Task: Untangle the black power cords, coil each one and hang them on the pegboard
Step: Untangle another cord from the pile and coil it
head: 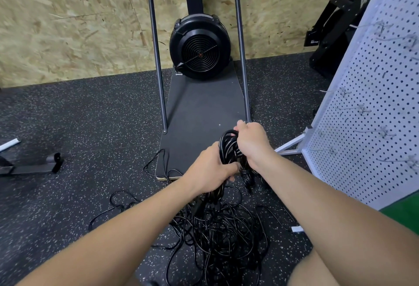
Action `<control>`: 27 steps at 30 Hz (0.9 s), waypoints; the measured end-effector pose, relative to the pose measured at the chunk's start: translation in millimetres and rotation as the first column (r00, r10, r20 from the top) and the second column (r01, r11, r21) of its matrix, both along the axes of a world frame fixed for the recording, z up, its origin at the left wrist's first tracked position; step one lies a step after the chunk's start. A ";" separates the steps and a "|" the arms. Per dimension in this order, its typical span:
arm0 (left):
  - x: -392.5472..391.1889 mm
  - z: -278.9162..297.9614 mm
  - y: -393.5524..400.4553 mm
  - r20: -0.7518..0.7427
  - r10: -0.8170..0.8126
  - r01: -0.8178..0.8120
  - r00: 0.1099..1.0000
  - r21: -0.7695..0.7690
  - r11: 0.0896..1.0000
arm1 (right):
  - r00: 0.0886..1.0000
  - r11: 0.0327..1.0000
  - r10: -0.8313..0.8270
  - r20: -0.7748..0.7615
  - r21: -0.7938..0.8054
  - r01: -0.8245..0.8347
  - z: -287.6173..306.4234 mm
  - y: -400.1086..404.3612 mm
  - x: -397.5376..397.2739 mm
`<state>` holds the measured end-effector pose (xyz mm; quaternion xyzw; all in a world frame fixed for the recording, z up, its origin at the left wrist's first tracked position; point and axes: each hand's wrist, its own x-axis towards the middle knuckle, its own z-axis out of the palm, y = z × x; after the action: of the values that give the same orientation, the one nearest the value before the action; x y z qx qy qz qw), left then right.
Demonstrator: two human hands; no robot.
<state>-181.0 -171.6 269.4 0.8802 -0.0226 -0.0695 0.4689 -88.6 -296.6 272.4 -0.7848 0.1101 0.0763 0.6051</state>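
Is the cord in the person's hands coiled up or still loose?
Mostly coiled: the cord bundle shows several stacked loops gripped by the left hand and right hand. Strands still trail down into the tangled pile.

I see a black rubber floor point(86, 113) flecked with pale specks. A tangled heap of black power cords point(222, 229) lies on it just below my view's middle, with loose loops trailing to the left. Beyond the heap sits a dark flat base plate point(201, 109) carrying a round black fan unit point(199, 46) and 2 slim upright poles. A white pegboard point(371, 109) stands on the floor at the right on a white foot. A black metal bracket point(34, 166) rests at the left.
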 end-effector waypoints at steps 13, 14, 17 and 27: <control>-4.4 -20.6 20.7 -0.365 0.005 -0.224 0.931 -0.561 0.797 | 0.907 0.890 0.384 -0.173 0.330 -0.314 23.0 -24.7 -0.9; -1.1 -21.5 24.2 -0.359 0.023 -0.240 0.933 -0.574 0.783 | 0.870 0.850 0.458 -0.184 0.377 -0.368 29.0 -32.8 -0.1; 7.6 -19.2 27.1 -0.322 0.042 -0.239 0.946 -0.605 0.759 | 0.807 0.802 0.581 -0.105 0.245 -0.545 42.7 -47.3 -2.4; 44.1 -44.2 -7.5 -0.245 0.047 -0.167 0.968 -0.496 0.852 | 0.929 0.932 0.361 0.077 -0.065 -0.356 10.4 -88.9 36.7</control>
<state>-136.9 -179.1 225.1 0.7099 0.0620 -0.1332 0.6888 -51.9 -385.5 282.8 -0.8090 -0.0599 0.1483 0.5656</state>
